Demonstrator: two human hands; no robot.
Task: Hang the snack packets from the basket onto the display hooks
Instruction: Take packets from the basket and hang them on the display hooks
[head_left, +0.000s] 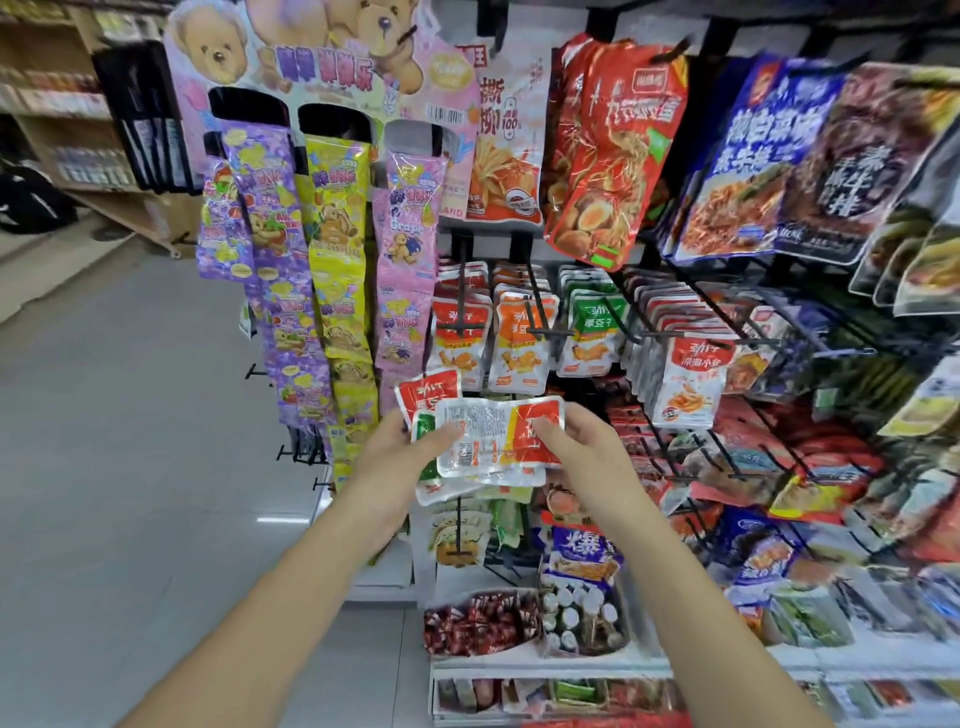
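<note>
A: Which step is running?

B: Sorting. The left hand (400, 441) is gripping a fanned stack of snack packets (483, 441); the right hand (576, 447) is pinching the top one's orange end.

A: Next?

B: Probably lifting it to the matching display hooks (540, 312) just above both hands, aligning its hole. No basket is showing.

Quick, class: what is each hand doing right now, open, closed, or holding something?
Left hand: closed on the left side of a fanned stack of snack packets.
Right hand: closed on the right edge of the top packet.
</note>
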